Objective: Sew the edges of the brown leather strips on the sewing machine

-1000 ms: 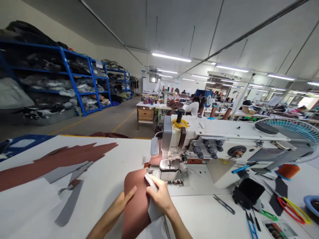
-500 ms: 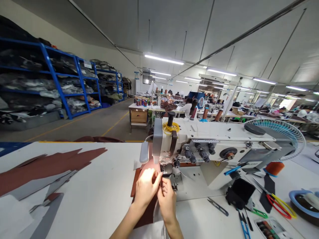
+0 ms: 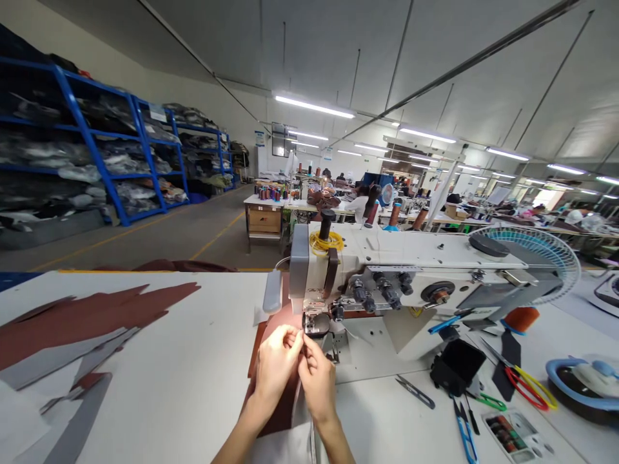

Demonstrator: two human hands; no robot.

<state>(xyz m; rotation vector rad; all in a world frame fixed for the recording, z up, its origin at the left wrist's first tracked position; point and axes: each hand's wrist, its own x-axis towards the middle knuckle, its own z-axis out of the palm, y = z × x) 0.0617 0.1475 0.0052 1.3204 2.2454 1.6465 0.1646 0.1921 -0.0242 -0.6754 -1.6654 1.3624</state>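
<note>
A white sewing machine (image 3: 367,248) stands in front of me, its needle area lit. Both my hands are close together just in front of its needle plate. My left hand (image 3: 276,362) has thumb and fingertips pinched together over brown material (image 3: 285,316) that lies beside the machine. My right hand (image 3: 316,377) is pinched too, its fingertips meeting those of the left. Whatever is between the fingertips is too small or hidden to make out. More of the brown material hangs below and between my wrists.
Brown and grey cut pieces (image 3: 97,325) lie on the table at left. To the right are thread snips (image 3: 416,391), a black box (image 3: 457,366), red-and-yellow-handled scissors (image 3: 529,386), a bobbin tray (image 3: 515,435) and an orange thread cone (image 3: 521,319). Blue shelving (image 3: 97,151) stands far left.
My hands have shifted slightly toward me, away from the needle area, exposing more of it. Both stay pinched close together. The whole view has also shifted a little.
</note>
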